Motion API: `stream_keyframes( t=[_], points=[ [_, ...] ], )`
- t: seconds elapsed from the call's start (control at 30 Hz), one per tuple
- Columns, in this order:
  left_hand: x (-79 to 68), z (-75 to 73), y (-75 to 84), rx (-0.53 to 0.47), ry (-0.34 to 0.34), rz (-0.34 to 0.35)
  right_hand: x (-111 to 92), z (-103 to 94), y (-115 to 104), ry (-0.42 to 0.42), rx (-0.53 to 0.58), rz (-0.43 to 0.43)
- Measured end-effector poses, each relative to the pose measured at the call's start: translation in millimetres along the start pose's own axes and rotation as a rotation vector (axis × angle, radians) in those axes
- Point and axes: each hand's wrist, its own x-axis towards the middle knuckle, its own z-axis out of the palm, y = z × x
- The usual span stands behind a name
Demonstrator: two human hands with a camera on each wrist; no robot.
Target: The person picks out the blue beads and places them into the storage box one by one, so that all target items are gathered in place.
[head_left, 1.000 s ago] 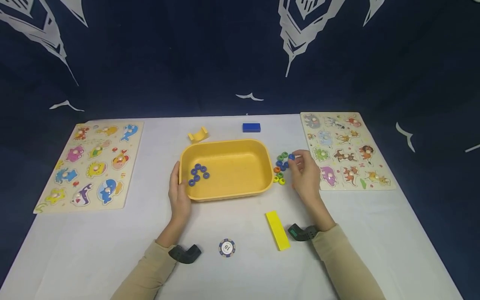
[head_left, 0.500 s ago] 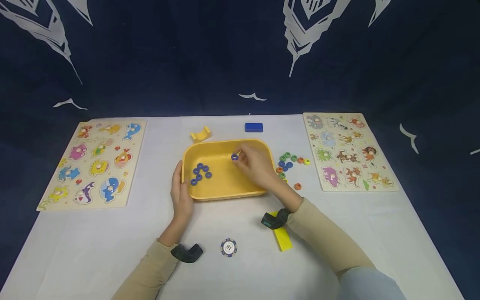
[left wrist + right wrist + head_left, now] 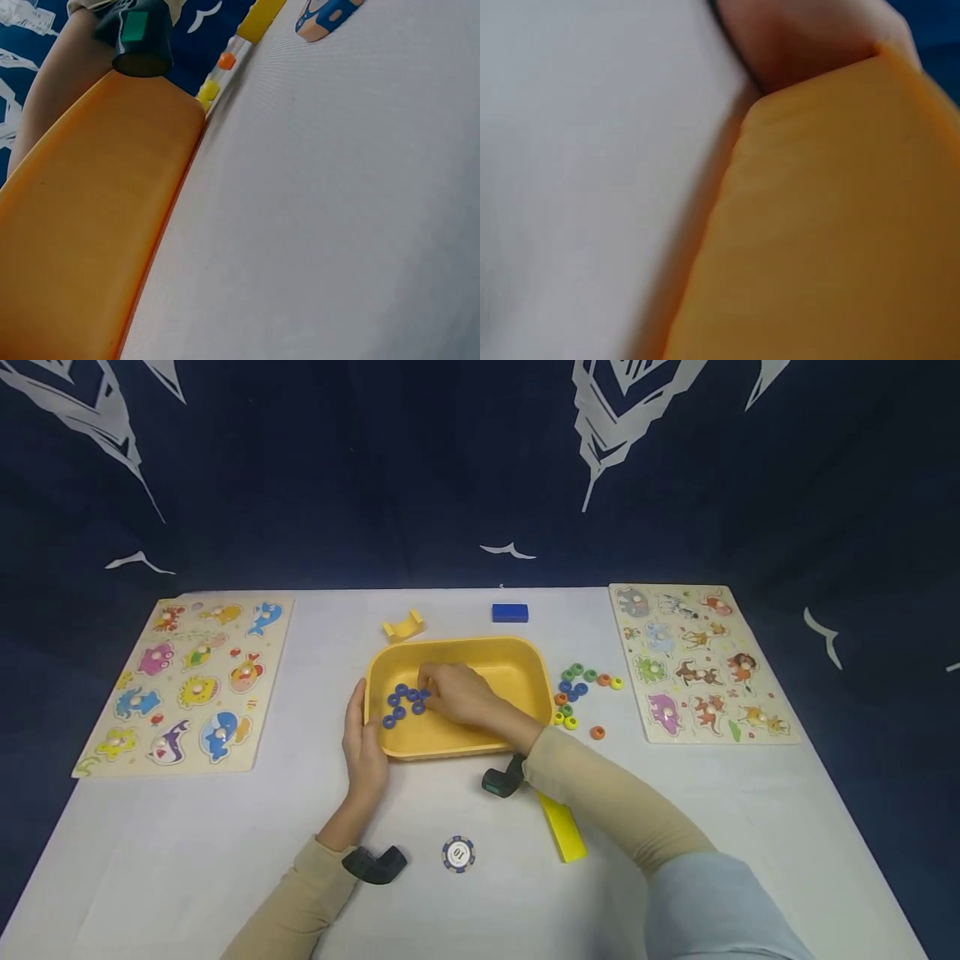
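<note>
A yellow tray [image 3: 480,745] sits mid-table with several blue ring beads [image 3: 400,712] on the left part of its floor. My left hand [image 3: 365,758] rests along the tray's left wall, fingers straight on the outside and thumb at the rim. Inside the tray, my right hand [image 3: 459,695] reaches low to the beads and pinches a blue bead [image 3: 424,694] at its fingertips, beside the others. The left wrist view shows the tray's outer wall [image 3: 97,225] and part of the right arm. In the right wrist view the tray wall [image 3: 817,225] fills much of the picture.
Right of the tray lie several loose green, blue, orange [image 3: 597,732] and yellow beads. Picture puzzle boards stand left [image 3: 247,727] and right [image 3: 708,672]. A blue block [image 3: 510,613] and yellow curved block [image 3: 403,627] lie behind; a yellow block [image 3: 564,835] and poker chip [image 3: 458,854] in front.
My right hand has carried a blue bead from the loose beads on the right across into the tray, down beside the blue ones. The left hand has stayed at the tray's left side.
</note>
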Motion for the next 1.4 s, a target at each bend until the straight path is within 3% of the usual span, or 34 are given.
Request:
stream_keyframes(
  t=[0.2, 0.3, 0.47, 0.63, 0.77, 0.97, 1.17, 1.4],
  points=[
    [-0.3, 0.1, -0.2, 0.003, 0.009, 0.008, -0.8, 1.8, 1.5, 0.005, 0.049, -0.036],
    [-0.8, 0.8, -1.0, 0.000, 0.007, 0.005, -11.6, -3.5, 3.0, 0.060, 0.105, -0.062],
    [-0.9, 2.0, -0.6, 0.011, 0.009, -0.004, -43.3, -18.2, 8.6, 0.277, 0.235, -0.149],
    [0.4, 0.6, -1.5, 0.004, 0.019, -0.003, -79.8, -29.2, 30.9, 0.523, 0.313, -0.187],
    [2.8, -2.5, -16.2, -0.010, 0.020, -0.007, -104.6, -33.4, 58.9, 0.685, 0.333, -0.121],
    [4.7, -4.0, -34.8, -0.003, 0.026, -0.004, -125.7, -26.4, 103.2, 0.828, 0.378, 0.085],
    [3.9, -2.6, -38.0, -0.014, 0.028, 0.002, -130.7, -16.3, 130.3, 0.845, 0.344, 0.214],
    [4.1, -0.8, -36.0, -0.007, 0.006, 0.003, -130.3, -7.1, 146.8, 0.812, 0.260, 0.295]
  ],
)
